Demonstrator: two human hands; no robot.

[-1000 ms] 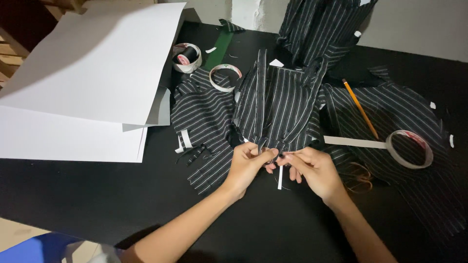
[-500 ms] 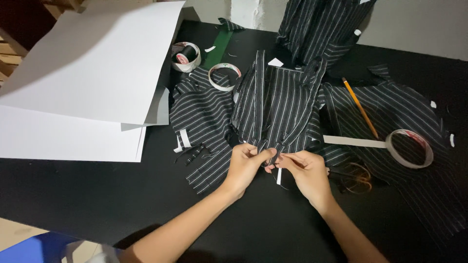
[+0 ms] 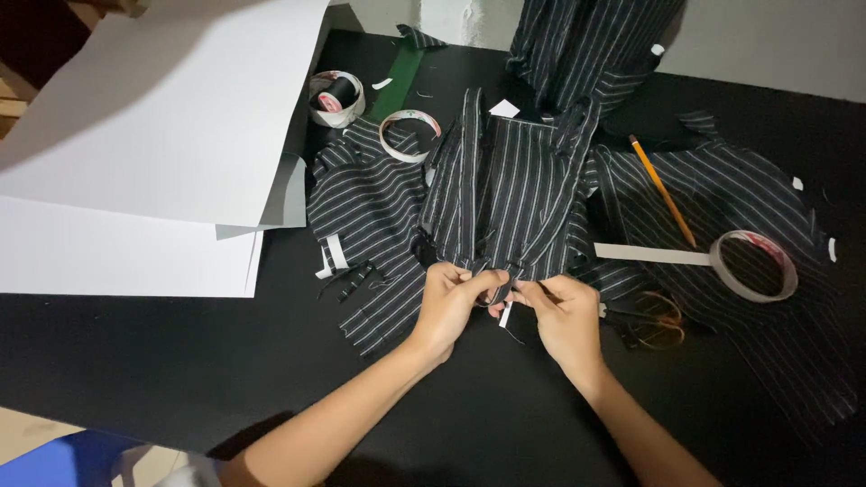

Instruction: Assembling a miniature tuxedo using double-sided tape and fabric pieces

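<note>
Both hands are working at the bottom edge of a striped fabric piece lying mid-bench. Left hand is pinching the fabric hem w/ fingers closed on it. Right hand is just beside it, fingers nipping a small white strip that's hanging from the same hem; the hands are almost touching.

More striped fabric is spreading left & right over the black bench. Pencil is lying on the right piece. Tape roll w/ a strip pulled out is sitting right of the hands, scissors near the right wrist. Two more rolls are sitting up top, beside big white paper sheets at left.
</note>
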